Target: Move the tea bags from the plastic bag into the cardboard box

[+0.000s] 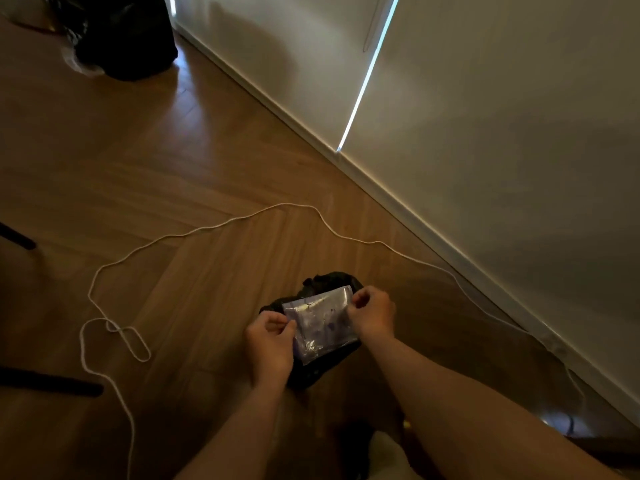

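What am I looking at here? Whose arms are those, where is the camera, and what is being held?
No machine here: these are a person's two bare arms, filmed by one wide camera worn on the head, looking forward and down. The left hand and the right hand each pinch an edge of a clear plastic bag; its contents are too dim to tell. Under it a small black bag lies on the wooden floor. A white cord loops across the floor toward the wall, and a bigger black bag sits farther off. No cardboard box shows.
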Available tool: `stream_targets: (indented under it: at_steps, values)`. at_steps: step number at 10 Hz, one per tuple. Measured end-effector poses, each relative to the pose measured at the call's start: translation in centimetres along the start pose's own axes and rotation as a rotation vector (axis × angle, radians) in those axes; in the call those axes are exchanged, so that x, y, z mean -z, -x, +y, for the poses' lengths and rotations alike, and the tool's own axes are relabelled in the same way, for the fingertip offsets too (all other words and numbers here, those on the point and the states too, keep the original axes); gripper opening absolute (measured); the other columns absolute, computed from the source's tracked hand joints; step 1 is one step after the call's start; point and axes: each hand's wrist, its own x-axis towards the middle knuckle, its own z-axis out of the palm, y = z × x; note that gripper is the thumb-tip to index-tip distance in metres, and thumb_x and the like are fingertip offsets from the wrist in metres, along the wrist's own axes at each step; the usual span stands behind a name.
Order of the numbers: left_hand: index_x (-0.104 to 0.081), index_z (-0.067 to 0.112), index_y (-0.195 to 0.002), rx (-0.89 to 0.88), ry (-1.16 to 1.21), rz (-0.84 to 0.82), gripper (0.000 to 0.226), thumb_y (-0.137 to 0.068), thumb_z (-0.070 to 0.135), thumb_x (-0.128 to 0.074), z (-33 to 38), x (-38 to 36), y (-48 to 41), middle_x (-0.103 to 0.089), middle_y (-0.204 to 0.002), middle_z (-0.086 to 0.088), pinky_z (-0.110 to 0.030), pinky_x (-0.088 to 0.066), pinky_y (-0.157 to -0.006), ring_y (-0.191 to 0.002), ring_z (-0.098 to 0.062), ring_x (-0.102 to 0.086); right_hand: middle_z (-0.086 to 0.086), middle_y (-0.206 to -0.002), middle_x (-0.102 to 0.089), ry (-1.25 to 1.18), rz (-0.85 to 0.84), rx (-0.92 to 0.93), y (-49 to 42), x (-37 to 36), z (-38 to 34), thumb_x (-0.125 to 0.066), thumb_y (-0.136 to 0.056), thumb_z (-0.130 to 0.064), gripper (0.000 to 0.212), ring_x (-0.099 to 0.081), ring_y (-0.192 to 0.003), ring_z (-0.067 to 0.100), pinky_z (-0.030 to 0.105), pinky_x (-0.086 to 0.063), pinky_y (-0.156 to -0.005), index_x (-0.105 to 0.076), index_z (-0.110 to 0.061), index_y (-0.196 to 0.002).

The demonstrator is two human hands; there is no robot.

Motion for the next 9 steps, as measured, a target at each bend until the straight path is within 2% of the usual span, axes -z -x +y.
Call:
stream_targets:
  at_steps: [1, 2, 3, 4, 5, 6, 7, 8, 9]
  values:
    - [-0.066, 0.023, -0.074, -0.023, -0.038, -0.042, 0.019, -0.084, 0.009, -0.074, -1.4, -2.0, -1.3, -0.067, -0.075, 0.009, -0.019, -0.047, -0.06, -0.073, -0.006, -0.064, -0.003, -0.089, -0.064, 0.041, -0.037, 0.002, -2.1, -1.3, 1.7, -0.066, -0.089, -0.013, 0.007, -0.061, -0.089, 0.013, 0.026, -0.052, -0.074, -0.067, -0.019, -0.086]
    - [-0.07, 0.022, -0.076, 0.007, -0.13, -0.091, 0.017, -0.088, 0.011, -0.069, -2.2, -3.7, -2.5, -0.069, -0.076, 0.006, -0.028, -0.057, -0.067, -0.072, -0.01, -0.065, -0.002, -0.095, -0.066, 0.081, -0.121, -0.004, -3.6, -2.4, 2.7, -0.062, -0.091, -0.018, 0.008, -0.06, -0.095, 0.015, 0.033, -0.054, -0.082, -0.069, -0.02, -0.091]
    - [-0.073, 0.009, -0.083, 0.075, -0.227, -0.177, 0.016, -0.091, 0.01, -0.059, -2.4, -4.7, -3.1, -0.065, -0.071, -0.003, -0.018, -0.044, -0.048, -0.061, -0.014, -0.059, 0.002, -0.103, -0.068, 0.121, -0.205, -0.002, -4.5, -3.3, 3.6, -0.059, -0.093, -0.018, 0.022, -0.06, -0.099, 0.016, 0.032, -0.052, -0.09, -0.069, -0.016, -0.113]
    - [-0.066, 0.01, -0.08, 0.158, -0.234, -0.254, 0.013, -0.089, 0.01, -0.057, -2.8, -5.2, -3.4, -0.062, -0.074, -0.005, -0.018, -0.036, -0.046, -0.061, -0.013, -0.053, 0.0, -0.089, -0.067, 0.122, -0.258, -0.003, -5.1, -4.0, 4.0, -0.057, -0.093, -0.015, 0.02, -0.06, -0.078, 0.01, 0.021, -0.047, -0.07, -0.068, -0.019, -0.109]
    - [-0.06, 0.003, -0.079, 0.229, -0.26, -0.36, 0.01, -0.084, 0.011, -0.055, -3.4, -5.7, -4.3, -0.059, -0.08, -0.011, -0.026, -0.039, -0.053, -0.071, -0.022, -0.056, 0.001, -0.064, -0.052, 0.207, -0.35, -0.036, -5.5, -4.7, 4.1, -0.053, -0.092, -0.011, 0.028, -0.045, -0.054, 0.01, 0.02, -0.034, -0.052, -0.052, -0.017, -0.065]
    - [-0.06, 0.0, -0.089, 0.257, -0.259, -0.417, 0.016, -0.084, 0.016, -0.056, -3.5, -6.0, -4.6, -0.059, -0.087, -0.01, -0.027, -0.039, -0.058, -0.081, -0.024, -0.058, 0.015, -0.083, -0.066, 0.26, -0.355, -0.036, -5.9, -5.2, 4.3, -0.054, -0.091, -0.01, 0.019, -0.06, -0.073, 0.021, 0.031, -0.05, -0.065, -0.068, 0.001, -0.088]
    - [-0.061, -0.003, -0.106, 0.258, -0.237, -0.436, 0.03, -0.087, 0.019, -0.056, -3.0, -6.1, -4.3, -0.059, -0.094, -0.008, -0.027, -0.04, -0.067, -0.087, -0.023, -0.058, 0.016, -0.103, -0.069, 0.249, -0.366, -0.01, -5.7, -5.0, 4.3, -0.053, -0.092, -0.012, 0.024, -0.064, -0.094, 0.024, 0.032, -0.051, -0.085, -0.069, 0.002, -0.106]
    - [-0.048, 0.006, -0.138, 0.22, -0.247, -0.447, 0.05, -0.093, 0.024, -0.056, -3.1, -5.8, -4.0, -0.057, -0.124, -0.006, -0.026, -0.04, -0.087, -0.113, -0.022, -0.053, 0.01, -0.133, -0.059, 0.226, -0.369, -0.005, -5.2, -4.6, 4.1, -0.053, -0.096, -0.017, 0.039, -0.053, -0.124, 0.023, 0.024, -0.041, -0.096, -0.057, -0.005, -0.133]
    - [-0.042, 0.012, -0.145, 0.183, -0.196, -0.427, 0.057, -0.093, 0.029, -0.059, -2.5, -4.7, -3.5, -0.05, -0.143, -0.006, -0.031, -0.041, -0.102, -0.126, -0.022, -0.049, 0.007, -0.135, -0.058, 0.186, -0.328, 0.005, -4.4, -4.0, 3.9, -0.055, -0.095, -0.022, 0.042, -0.053, -0.125, 0.021, 0.026, -0.041, -0.1, -0.056, -0.009, -0.135]
